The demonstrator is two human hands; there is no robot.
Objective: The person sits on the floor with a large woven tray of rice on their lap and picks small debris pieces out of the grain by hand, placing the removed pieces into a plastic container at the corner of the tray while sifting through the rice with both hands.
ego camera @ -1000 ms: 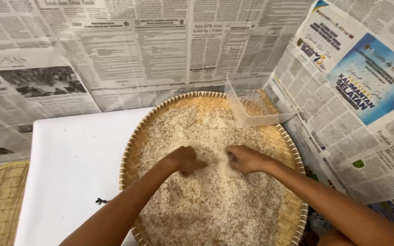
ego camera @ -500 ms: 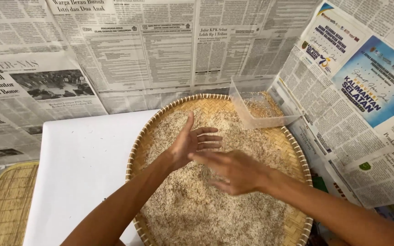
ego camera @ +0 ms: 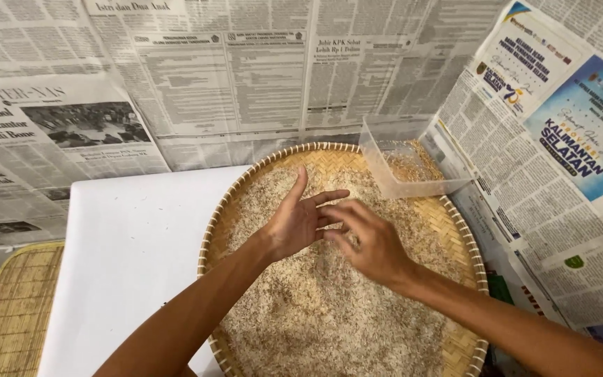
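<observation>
A round woven bamboo tray (ego camera: 232, 202) lies on a white sheet and holds a wide layer of pale grain (ego camera: 315, 307). My left hand (ego camera: 298, 220) hovers over the grain near the tray's middle, palm turned up, fingers spread. My right hand (ego camera: 368, 241) is just to its right, fingers bent toward the left palm and touching it. Neither hand visibly holds anything. A clear plastic box (ego camera: 403, 164) with a little grain inside rests tilted on the tray's far right rim.
The white sheet (ego camera: 134, 251) covers the surface left of the tray. A second woven mat or tray (ego camera: 12, 314) sits at the lower left. Newspaper (ego camera: 246, 70) lines the wall behind and the right side.
Both hands have lifted off the grain. The left palm has turned upward and the right hand's fingers have come to it. The view has shifted slightly.
</observation>
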